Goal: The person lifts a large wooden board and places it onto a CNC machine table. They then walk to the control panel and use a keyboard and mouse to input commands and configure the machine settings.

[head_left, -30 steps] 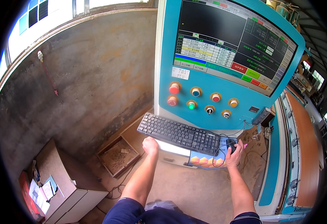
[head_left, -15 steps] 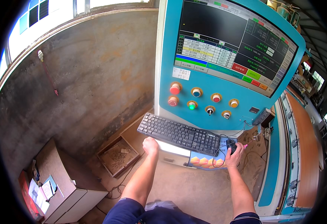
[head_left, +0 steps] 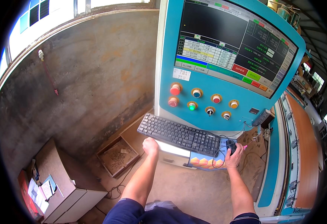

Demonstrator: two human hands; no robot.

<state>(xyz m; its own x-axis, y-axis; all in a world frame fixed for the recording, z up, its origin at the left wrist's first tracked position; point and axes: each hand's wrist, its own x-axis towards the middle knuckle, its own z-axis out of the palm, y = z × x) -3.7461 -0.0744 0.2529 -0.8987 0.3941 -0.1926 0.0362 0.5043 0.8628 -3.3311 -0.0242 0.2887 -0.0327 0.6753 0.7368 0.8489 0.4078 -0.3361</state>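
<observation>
My right hand [head_left: 233, 157] is closed over a black computer mouse [head_left: 230, 145], which sits on a patterned mouse pad [head_left: 204, 161]. The mouse cable loops down over the pad. At the near left end of the white keyboard shelf [head_left: 173, 149], my left hand [head_left: 151, 145] is curled into a fist. Its fingertips are hidden, so whether it grips the shelf edge does not show. A black keyboard [head_left: 178, 133] lies tilted across the shelf, between and beyond both hands, touched by neither.
Above the shelf stands a turquoise control cabinet [head_left: 204, 121] with push buttons, switches and a lit screen [head_left: 212, 28]. A shallow wooden box [head_left: 118, 156] with debris sits on the floor at left. Nearer is a cabinet [head_left: 64, 179] with papers. A long machine bed [head_left: 301, 149] runs along the right.
</observation>
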